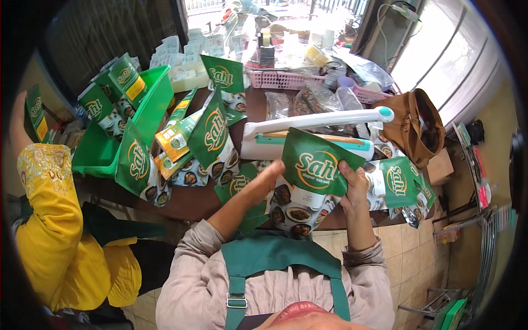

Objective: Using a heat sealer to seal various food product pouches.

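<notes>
A green stand-up pouch (315,165), printed with food dishes and writing, is held upright before my chest. My right hand (354,181) grips its right edge, thumb on the front face. My left hand (266,179) is at the pouch's left side, extended and seen edge-on, with no hold on it that I can see. Directly behind the pouch is a white and teal hand impulse sealer (264,144), its lever arm (321,117) raised. More such pouches (398,181) lie to the right of my right hand, and others (241,185) lie flat beneath my left forearm.
Several filled-looking pouches (212,136) stand left on the brown table (185,204). A green plastic bin (152,95) holds more. Behind are a pink basket (284,79), a tape dispenser (266,49) and a brown bag (406,123). At far left, a co-worker's yellow sleeve (49,218) reaches up, the hand holding a pouch (37,115).
</notes>
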Demonstrator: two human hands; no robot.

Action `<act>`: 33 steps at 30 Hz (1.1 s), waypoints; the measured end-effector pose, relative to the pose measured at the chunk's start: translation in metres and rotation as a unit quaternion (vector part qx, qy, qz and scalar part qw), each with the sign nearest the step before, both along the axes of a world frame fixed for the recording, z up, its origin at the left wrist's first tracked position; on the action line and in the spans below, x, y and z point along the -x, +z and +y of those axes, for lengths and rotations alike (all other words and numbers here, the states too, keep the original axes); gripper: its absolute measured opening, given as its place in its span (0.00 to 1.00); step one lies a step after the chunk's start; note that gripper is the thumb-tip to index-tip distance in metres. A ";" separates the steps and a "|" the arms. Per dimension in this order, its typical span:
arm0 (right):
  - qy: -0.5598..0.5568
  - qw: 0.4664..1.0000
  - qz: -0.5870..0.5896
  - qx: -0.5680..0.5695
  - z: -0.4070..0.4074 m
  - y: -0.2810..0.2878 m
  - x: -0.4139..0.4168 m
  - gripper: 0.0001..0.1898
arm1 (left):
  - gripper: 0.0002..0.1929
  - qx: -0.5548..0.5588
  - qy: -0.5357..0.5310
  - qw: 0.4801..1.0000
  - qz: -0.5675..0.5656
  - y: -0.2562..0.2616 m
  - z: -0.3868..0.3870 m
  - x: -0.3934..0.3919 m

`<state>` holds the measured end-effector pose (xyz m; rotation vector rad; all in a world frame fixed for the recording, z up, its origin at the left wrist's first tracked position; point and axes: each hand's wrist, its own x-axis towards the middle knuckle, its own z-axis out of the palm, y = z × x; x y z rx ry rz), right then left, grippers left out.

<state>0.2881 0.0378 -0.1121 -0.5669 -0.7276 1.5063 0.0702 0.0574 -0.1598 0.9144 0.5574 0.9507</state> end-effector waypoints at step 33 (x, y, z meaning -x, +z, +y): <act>-0.181 0.895 -0.407 0.030 0.077 -0.046 -0.027 0.34 | 0.22 0.225 -0.004 0.974 -0.032 0.007 -0.038 -0.066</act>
